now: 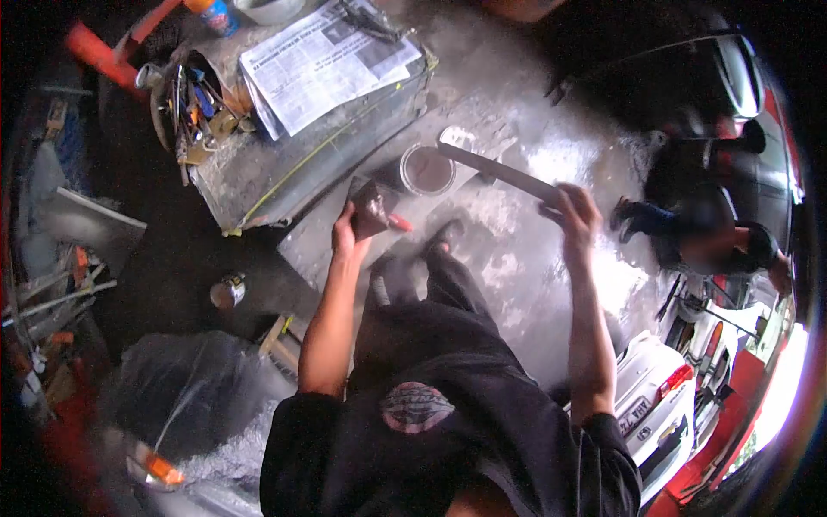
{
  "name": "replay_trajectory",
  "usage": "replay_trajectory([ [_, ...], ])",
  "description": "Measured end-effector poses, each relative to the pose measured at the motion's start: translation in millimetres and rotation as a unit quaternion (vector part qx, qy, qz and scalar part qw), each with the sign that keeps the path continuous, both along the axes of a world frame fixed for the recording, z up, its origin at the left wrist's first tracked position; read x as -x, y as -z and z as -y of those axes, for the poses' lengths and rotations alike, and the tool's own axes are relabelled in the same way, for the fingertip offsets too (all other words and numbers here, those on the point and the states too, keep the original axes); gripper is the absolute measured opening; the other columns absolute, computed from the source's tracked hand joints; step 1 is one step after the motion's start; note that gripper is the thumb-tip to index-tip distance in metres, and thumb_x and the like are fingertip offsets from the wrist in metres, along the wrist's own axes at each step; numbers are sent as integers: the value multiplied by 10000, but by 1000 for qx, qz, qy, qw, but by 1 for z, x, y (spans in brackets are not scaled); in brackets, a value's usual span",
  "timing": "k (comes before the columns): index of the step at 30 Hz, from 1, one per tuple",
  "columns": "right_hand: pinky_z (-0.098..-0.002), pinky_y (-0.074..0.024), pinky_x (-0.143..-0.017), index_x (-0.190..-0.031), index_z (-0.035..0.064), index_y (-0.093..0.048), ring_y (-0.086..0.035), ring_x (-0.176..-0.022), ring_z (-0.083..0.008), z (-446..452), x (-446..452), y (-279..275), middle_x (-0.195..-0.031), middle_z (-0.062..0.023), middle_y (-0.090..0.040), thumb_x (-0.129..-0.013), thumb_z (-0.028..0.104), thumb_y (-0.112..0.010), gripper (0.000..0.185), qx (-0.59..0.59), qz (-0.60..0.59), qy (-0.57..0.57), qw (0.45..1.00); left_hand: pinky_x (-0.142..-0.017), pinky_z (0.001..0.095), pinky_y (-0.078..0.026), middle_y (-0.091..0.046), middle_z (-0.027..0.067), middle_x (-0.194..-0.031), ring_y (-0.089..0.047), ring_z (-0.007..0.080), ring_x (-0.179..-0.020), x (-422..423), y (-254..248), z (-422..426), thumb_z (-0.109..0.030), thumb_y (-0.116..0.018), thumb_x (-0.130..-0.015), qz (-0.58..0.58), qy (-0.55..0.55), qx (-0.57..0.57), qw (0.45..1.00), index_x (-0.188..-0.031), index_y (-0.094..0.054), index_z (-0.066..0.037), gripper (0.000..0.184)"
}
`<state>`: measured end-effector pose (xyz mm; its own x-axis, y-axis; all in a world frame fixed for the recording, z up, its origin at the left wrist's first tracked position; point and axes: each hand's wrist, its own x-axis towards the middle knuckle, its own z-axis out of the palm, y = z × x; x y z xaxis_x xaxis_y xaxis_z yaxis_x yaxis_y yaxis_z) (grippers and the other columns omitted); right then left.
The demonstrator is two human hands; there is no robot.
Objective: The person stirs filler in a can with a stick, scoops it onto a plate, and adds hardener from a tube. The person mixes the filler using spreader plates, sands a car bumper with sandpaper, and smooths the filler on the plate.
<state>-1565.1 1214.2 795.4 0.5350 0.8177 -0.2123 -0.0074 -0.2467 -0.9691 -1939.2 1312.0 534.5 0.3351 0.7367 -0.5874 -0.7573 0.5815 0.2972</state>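
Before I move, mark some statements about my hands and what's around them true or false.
1. The right hand holds a long flat strip. True.
2. The left hand is empty. False: the left hand holds a dark flat piece.
3. The newspaper lies at the person's feet. False: the newspaper lies on a raised surface, near some tools.
4. A round tub stands ahead of the person. True.
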Motion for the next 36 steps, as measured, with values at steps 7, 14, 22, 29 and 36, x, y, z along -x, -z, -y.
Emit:
replay_trajectory([
  [7, -349, -607, -840, -1225, -51, -671, -740, -931, -234, -50, 37, 215, -1077, -170, -741, -1021, 169, -656, 301, 3, -177, 127, 976, -1056, 473, -500, -705, 108, -1306, -670, 293, -1186, 96, -1, 75, -303, -595, -1071, -115, -18, 104, 988, -1367, -624, -55, 387],
  [14, -475, -571, -841, -1328, 50, -619, -712, -975, -382, 33, 148, 478, -1080, -196, -711, -934, 128, -635, 402, 177, 271, -364, 873, -1016, 484, -527, -702, 132, -1274, -681, 314, -1152, 123, 19, 136, -300, -600, -1074, -188, -55, 163, 967, -1348, -611, -23, 390],
  [22, -508, -562, -879, -1419, 52, -492, -647, -1107, -416, -46, 211, 572, -1177, -213, -645, -940, 277, -669, 559, 254, 399, -404, 783, -1095, 495, -497, -648, 125, -1410, -640, 310, -1258, 96, 23, 181, -271, -510, -1111, -161, -55, 194, 966, -1472, -539, -41, 429],
  [29, -424, -549, -659, -1172, 5, -562, -686, -760, -325, -18, 157, 410, -888, -155, -668, -872, 156, -751, 385, 204, 37, -336, 919, -1035, 471, -523, -684, 152, -1307, -672, 303, -1181, 76, -1, 143, -264, -563, -1081, -191, -5, 178, 965, -1382, -585, 17, 413],
  [36, -324, -509, -554, -1181, 11, -620, -632, -657, -174, 12, 112, 142, -868, -48, -649, -1072, 445, -580, 449, 104, -264, -181, 942, -928, 404, -573, -716, 83, -1152, -706, 232, -1035, 20, -88, 19, -263, -667, -1043, -119, 89, -8, 989, -1206, -660, -42, 275],
])
